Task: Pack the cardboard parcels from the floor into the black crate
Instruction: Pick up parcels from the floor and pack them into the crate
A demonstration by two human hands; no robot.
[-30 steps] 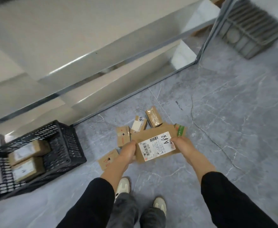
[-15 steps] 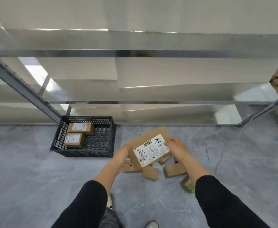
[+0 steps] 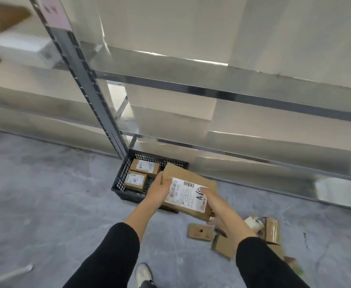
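A grey metal rack [image 3: 91, 94] fills the upper view, its slotted upright standing on the floor and its smooth, shiny shelf beams running off to the right. Below it spreads the floor [image 3: 45, 204], grey with a cloudy, marbled pattern. A black plastic crate [image 3: 119, 181], rectangular with lattice walls, sits on the floor against the foot of the upright. The big parcel [image 3: 191, 175], a flat rectangular box of plain brown cardboard, is held tilted above the crate's near right part and hides that half of it; whether it touches the rim cannot be told. The left hand [image 3: 160, 190] grasps its left edge, fingers wrapped under. The right hand [image 3: 216, 204] grasps its near right corner, thumb lying on top and fingers beneath. Both arms wear black sleeves [image 3: 116, 252]. Two parcels [image 3: 146, 166], small brown boxes with white stickers, lie side by side in the crate's left half. Loose parcels [image 3: 199, 232], small, flat and brown, one wrapped in glossy tape, lie scattered on the floor just right of the right arm. A white label [image 3: 186, 192] with a barcode and black handwriting covers the big parcel's near face. A pale shoe [image 3: 143, 273] shows at the bottom edge.
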